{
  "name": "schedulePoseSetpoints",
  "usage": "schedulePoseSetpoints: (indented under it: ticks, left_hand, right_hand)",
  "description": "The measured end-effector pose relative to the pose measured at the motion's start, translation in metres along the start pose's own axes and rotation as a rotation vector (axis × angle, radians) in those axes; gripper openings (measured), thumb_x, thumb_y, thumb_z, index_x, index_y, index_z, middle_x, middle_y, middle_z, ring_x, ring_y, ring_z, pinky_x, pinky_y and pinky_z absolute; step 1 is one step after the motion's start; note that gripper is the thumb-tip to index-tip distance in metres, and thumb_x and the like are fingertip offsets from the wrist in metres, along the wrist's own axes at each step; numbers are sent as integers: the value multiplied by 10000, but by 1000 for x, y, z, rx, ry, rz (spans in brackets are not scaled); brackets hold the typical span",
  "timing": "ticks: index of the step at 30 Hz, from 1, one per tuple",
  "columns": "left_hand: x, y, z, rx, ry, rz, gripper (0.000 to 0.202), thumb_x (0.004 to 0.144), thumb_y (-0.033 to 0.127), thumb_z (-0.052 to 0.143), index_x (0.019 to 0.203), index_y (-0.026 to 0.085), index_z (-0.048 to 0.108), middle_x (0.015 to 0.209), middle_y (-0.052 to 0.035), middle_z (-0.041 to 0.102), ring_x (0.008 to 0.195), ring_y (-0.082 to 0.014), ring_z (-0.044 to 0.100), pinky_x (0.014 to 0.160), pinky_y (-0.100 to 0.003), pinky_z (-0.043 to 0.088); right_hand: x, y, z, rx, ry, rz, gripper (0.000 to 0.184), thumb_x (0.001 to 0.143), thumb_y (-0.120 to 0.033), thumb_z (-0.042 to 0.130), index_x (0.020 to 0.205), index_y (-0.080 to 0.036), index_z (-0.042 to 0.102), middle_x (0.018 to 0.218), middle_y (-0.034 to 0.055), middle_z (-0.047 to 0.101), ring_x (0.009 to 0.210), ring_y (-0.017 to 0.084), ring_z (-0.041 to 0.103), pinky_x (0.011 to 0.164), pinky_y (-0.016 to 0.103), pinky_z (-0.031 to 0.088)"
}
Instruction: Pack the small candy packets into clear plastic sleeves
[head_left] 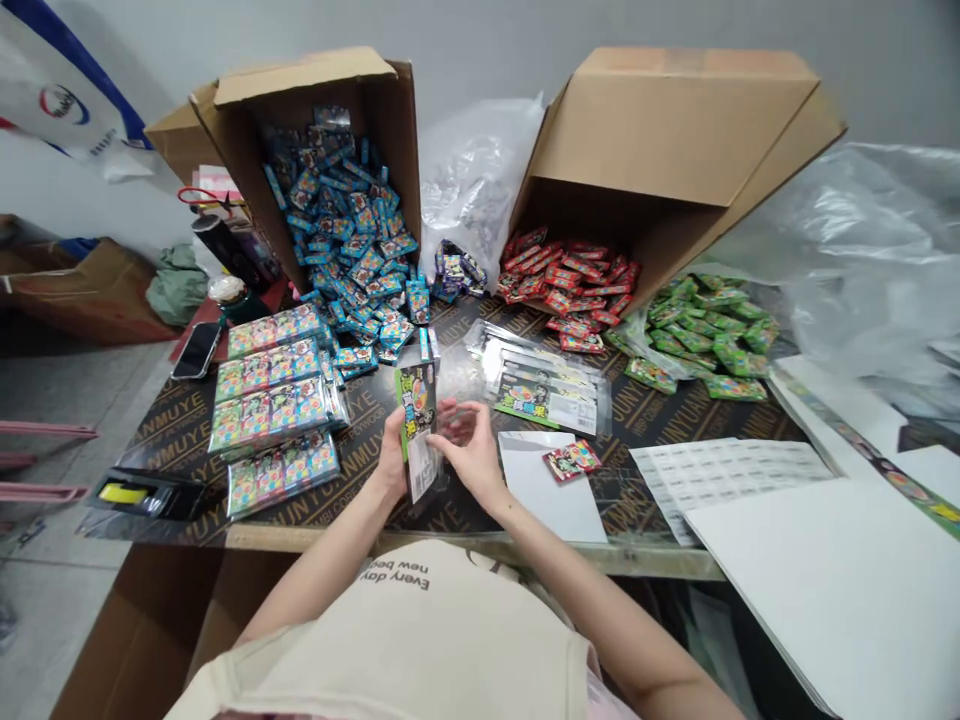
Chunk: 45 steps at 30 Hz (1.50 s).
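At the bottom of the frame, below centre, the left hand (391, 458) grips a clear plastic pouch with a green printed header card (417, 428), fingers closed on its left edge so it stands upright and edge-on above the dark printed table (660, 415). The pouch's upper half is bright green cartoon print; its lower half is see-through with a white label. The right hand (472, 450) is loosely curled, fingertips touching the pouch's right side; whether it pinches anything is not clear.

Just right of the hands lie a white sheet (551, 490) and on it a small red candy packet (571, 460). Left of centre sit filled multicoloured packs (274, 410). Beyond the hands, a flat stack of empty clear pouches (544, 385) lies mid-frame.

Farther back, a tipped cardboard box (315, 120) at upper left spills blue candy packets (352, 250); another cardboard box (667, 140) at upper right spills red candy packets (574, 285), with green candy packets (697, 325) to their right
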<state>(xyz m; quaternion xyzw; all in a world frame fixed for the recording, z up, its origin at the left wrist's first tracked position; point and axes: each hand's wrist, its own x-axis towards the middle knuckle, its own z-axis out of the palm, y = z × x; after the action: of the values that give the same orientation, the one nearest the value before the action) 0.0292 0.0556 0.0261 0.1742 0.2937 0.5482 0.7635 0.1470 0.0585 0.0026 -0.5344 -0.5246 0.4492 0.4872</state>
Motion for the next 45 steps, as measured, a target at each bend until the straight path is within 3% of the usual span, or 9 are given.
schedulePoseSetpoints:
  ticks: [3,11,14,20,26,30,34,41,45]
  left_hand:
    - [-12,-6,-5,7,45,-72,720,695,597,618,1261,155,562,1116,-117,697,1019,-311,657,891,-450,508]
    - [-24,2,-21,261,-72,-205,542,669,544,695,1046,156,688,932,-107,727,922,-285,663,766,-365,529]
    - [-23,9,-21,382,-85,-174,520,615,490,756,1019,168,695,893,-79,720,843,-240,652,709,-317,512]
    - [-26,14,-16,476,7,-219,414,613,396,777,912,117,709,760,-47,709,631,-149,610,641,-256,446]
    - [-25,22,-19,583,153,-82,371,666,480,705,768,124,676,650,-23,665,554,-136,545,573,-250,415]
    - [-26,23,-22,918,81,36,385,739,510,628,636,140,607,581,11,563,560,-114,470,557,-229,356]
    - [-23,24,-25,1213,121,179,488,789,508,571,477,163,426,485,44,365,498,-76,314,503,-226,246]
    - [-10,28,-34,887,226,173,471,753,595,585,585,158,530,536,25,507,504,-102,465,496,-221,382]
    - [-17,19,-36,804,78,-63,403,701,534,687,806,154,603,596,25,581,508,-120,554,471,-226,464]
  right_hand:
    - [5,-9,-12,-222,106,-283,555,643,-343,787,1109,-232,505,1047,64,577,983,238,551,882,404,451]
    - [39,-35,-32,-343,-359,-453,294,739,-437,739,720,-196,571,729,6,585,738,182,535,758,338,410]
    - [44,-38,-39,-427,-551,-477,285,736,-423,749,785,-184,601,768,13,607,779,184,533,788,337,401]
    - [49,-45,-50,-295,-757,-274,556,676,-430,780,1158,-225,593,800,-11,628,726,165,542,732,313,457]
    - [41,-24,-37,113,-199,-34,495,654,-469,766,1076,-246,634,1005,40,669,1019,232,591,889,383,457]
    - [30,-12,-25,273,-402,145,361,669,-489,745,875,-206,657,774,5,673,760,177,628,722,316,509]
    - [33,-16,-24,231,-309,105,321,693,-473,734,655,-185,596,615,-23,605,565,118,549,561,243,470]
    - [9,-9,-27,449,-718,428,524,580,-350,836,1026,-182,618,765,1,691,673,155,655,565,255,544]
    - [6,2,-34,444,-560,425,471,530,-291,856,919,-164,623,689,-24,688,549,128,628,550,254,539]
